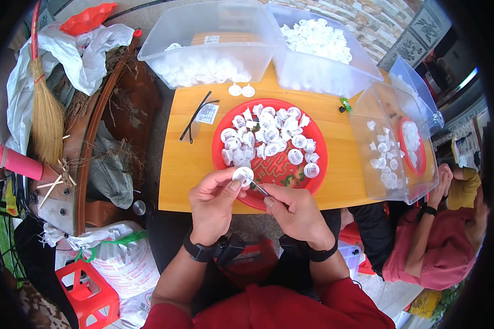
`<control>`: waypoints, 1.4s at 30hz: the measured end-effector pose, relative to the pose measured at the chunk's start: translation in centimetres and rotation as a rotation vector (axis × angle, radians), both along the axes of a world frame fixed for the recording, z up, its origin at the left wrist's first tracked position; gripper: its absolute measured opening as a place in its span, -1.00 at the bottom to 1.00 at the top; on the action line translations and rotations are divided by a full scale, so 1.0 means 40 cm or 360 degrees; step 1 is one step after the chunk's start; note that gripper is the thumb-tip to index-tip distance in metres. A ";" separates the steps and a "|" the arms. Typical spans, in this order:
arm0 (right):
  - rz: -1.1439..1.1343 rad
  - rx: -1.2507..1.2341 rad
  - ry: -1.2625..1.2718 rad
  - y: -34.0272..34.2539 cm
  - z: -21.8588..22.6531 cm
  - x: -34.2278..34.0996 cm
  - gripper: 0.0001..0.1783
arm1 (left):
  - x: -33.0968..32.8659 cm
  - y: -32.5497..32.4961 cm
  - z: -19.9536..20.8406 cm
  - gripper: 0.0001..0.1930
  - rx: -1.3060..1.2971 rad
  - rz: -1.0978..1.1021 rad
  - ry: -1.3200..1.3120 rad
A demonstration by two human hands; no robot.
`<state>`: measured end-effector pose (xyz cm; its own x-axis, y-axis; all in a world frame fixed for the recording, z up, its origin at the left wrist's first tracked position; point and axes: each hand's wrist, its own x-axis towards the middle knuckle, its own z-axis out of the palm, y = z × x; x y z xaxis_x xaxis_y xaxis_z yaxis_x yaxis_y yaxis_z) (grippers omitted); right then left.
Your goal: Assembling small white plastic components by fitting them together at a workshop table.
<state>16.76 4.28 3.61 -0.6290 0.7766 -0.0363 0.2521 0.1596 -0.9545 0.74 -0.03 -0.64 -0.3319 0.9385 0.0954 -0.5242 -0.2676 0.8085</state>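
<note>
My left hand (212, 207) pinches a small round white plastic part (243, 175) between thumb and fingertips, just over the near rim of a red round tray (321, 164). From the right, my right hand (301, 214) grips a thin metal tool (260, 189), its tip at the edge of that part; what kind of tool it is cannot be made out. The tray carries a heap of similar white plastic parts (270, 133), mostly toward its far side. Gold and green printing shows on its bare near area.
Beyond the tray stand two clear bins of white pieces, one left (208, 52) and one right (335, 71). Another clear bin (370, 159) is at the table's right edge. Folded eyeglasses (196, 115) and two white discs (241, 90) lie nearby. A co-worker (433, 241) sits at right.
</note>
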 end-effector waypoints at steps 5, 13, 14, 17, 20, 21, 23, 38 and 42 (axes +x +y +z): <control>-0.0090 0.0460 -0.0213 -0.007 0.019 -0.008 -0.69 | -0.002 -0.001 0.002 -0.76 -0.0021 0.0023 0.0099; -0.0093 0.0766 -0.0273 -0.006 -0.008 -0.004 -0.70 | 0.005 -0.003 -0.002 -0.76 -0.0041 0.0037 0.0217; -0.0094 0.0766 -0.0272 -0.005 -0.008 -0.005 -0.70 | 0.006 -0.003 -0.002 -0.76 -0.0030 0.0048 0.0245; -0.0066 0.0804 -0.0299 -0.006 -0.007 -0.007 -0.69 | 0.009 -0.003 -0.006 -0.76 -0.0027 0.0068 0.0259; -0.0104 0.0797 -0.0370 -0.012 -0.005 -0.011 -0.67 | 0.014 -0.004 -0.009 -0.76 -0.0033 0.0100 0.0330; -0.0107 0.0805 -0.0408 -0.014 -0.003 -0.013 -0.67 | 0.015 -0.004 -0.010 -0.76 -0.0032 0.0099 0.0330; -0.0112 0.0814 -0.0447 -0.015 0.001 -0.014 -0.67 | 0.018 -0.003 -0.012 -0.77 -0.0007 0.0133 0.0376; 0.0206 0.1131 -0.0842 0.012 0.053 -0.033 -0.74 | 0.019 -0.005 -0.017 -0.77 0.0116 0.0260 0.0623; 0.0448 0.1005 -0.0962 0.048 0.075 -0.036 -0.79 | -0.002 -0.008 -0.007 -0.77 0.0039 0.0204 0.0647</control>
